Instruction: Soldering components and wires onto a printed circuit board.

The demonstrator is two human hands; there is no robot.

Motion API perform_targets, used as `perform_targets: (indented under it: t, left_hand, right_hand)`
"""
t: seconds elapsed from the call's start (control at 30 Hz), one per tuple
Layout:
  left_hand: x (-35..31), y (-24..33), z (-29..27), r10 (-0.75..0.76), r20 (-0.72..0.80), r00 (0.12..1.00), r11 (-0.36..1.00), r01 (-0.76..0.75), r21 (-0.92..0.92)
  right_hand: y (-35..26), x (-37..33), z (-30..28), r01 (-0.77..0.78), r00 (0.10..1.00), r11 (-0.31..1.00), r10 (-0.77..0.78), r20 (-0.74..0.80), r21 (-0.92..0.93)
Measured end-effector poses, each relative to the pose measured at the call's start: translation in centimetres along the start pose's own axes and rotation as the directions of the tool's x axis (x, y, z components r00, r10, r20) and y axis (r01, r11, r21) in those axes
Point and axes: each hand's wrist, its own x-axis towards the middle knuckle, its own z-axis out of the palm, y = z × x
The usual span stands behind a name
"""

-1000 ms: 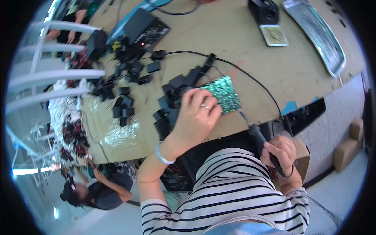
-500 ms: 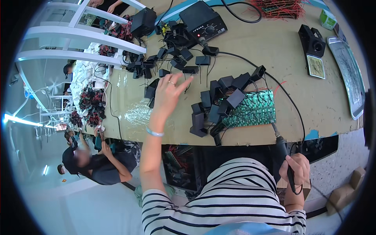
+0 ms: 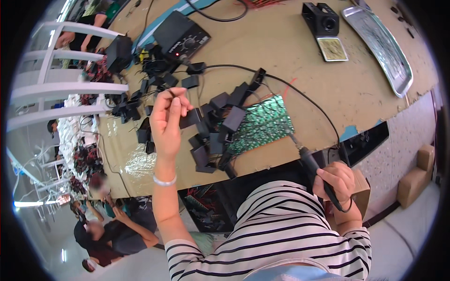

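My right hand (image 3: 335, 182) is wrapped round the black handle of a soldering iron (image 3: 310, 161). Its metal tip points up and left, close to the near right corner of a green circuit board panel (image 3: 267, 122). Many thin dark wires cross that panel and join it to black box-shaped parts (image 3: 233, 119) heaped along its left side. Left of the heap, my raised left hand (image 3: 169, 117) has its fingers closed in a pinch on a thin dark wire. A black box (image 3: 190, 118) is right beside these fingers; whether it hangs from that wire is hard to tell.
A black soldering station (image 3: 182, 40) stands at the back, its cable (image 3: 286, 84) arching over the table to the iron. More black boxes (image 3: 131, 107) lie left. A black holder (image 3: 320, 18) with a small sponge tray (image 3: 333, 49) and a metal tray (image 3: 379, 49) are at right. Co-workers (image 3: 112, 234) sit left.
My left hand has gone from reaching with spread fingers among the loose boxes to a closed pinch, drawn back toward me. The view has turned; my right hand still holds the soldering iron.
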Motion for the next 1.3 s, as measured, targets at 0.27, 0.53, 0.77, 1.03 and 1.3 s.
perform_targets:
  t: [0.27,0.53,0.77,1.03,1.3]
  left_hand:
    - [1.2,4.2,9.3,0.105,0.609,0.786,0.594,-0.541,0.596]
    - [2.4,3.4,12.0,0.076,0.805,0.589,0.376,-0.764,0.524]
    - [2.6,3.0,12.5,-0.032,0.820,0.571,0.342,-0.765,0.546]
    - [2.5,2.7,12.7,0.012,0.837,0.546,0.308,-0.799,0.517]
    - [2.3,2.5,12.8,0.015,0.836,0.548,0.274,-0.807,0.523]
  right_hand:
    - [0.8,-1.1,-0.6,-0.048,0.999,0.999,0.048,-0.021,-0.006]
    - [1.5,-1.3,-0.7,-0.047,0.998,0.997,0.049,-0.026,0.068]
    - [2.1,-1.1,0.3,-0.027,0.999,0.993,0.029,-0.016,0.116]
    - [2.1,-1.0,0.7,-0.001,1.000,0.992,0.002,-0.005,0.127]
    - [2.1,-0.9,0.9,0.002,1.000,0.992,-0.003,0.006,0.124]
